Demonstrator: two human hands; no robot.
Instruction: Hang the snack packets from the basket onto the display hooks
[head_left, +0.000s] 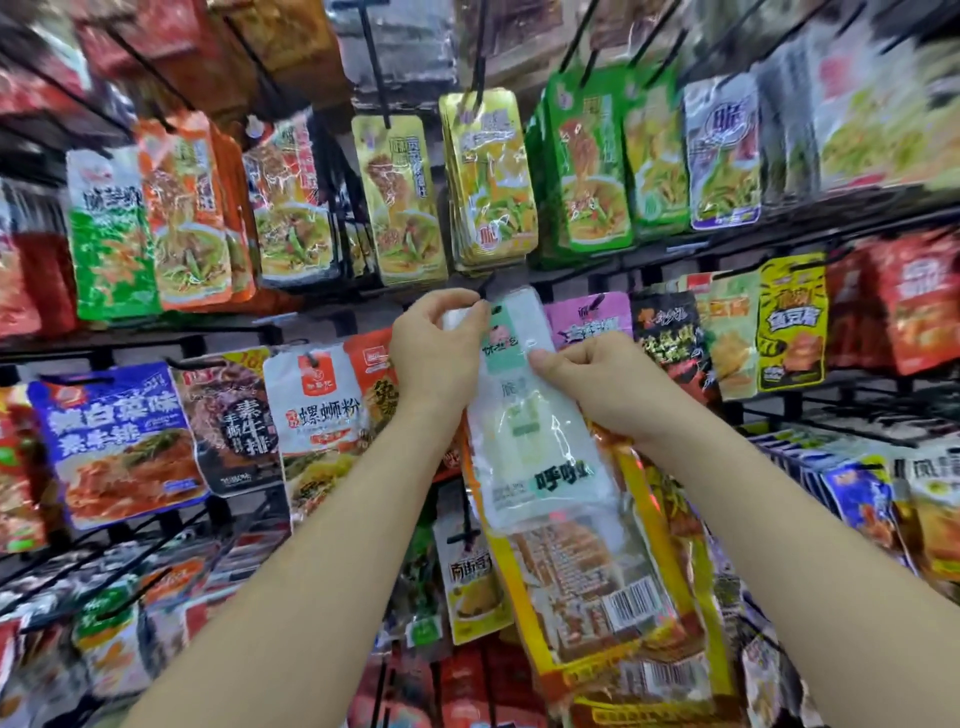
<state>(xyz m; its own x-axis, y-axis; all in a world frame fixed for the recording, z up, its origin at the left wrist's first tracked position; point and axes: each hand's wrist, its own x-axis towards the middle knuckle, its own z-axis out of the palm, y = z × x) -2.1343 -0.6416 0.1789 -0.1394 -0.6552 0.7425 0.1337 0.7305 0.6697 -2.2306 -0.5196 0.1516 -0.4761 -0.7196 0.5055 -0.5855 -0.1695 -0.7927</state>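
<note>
A white and pale-green snack packet (530, 415) is held up in front of the display wall, its top edge close to the tip of a black hook (487, 291). My left hand (439, 345) pinches the packet's upper left corner right at that hook. My right hand (597, 384) grips the packet's right side and also holds yellow and orange packets (597, 587) that hang down behind and below it. The basket is out of sight.
Rows of black hooks carry hanging snack packets all around: green and gold packets (491, 176) above, a white and red packet (319, 410) to the left, a purple packet (587, 317) and a yellow packet (792, 322) to the right.
</note>
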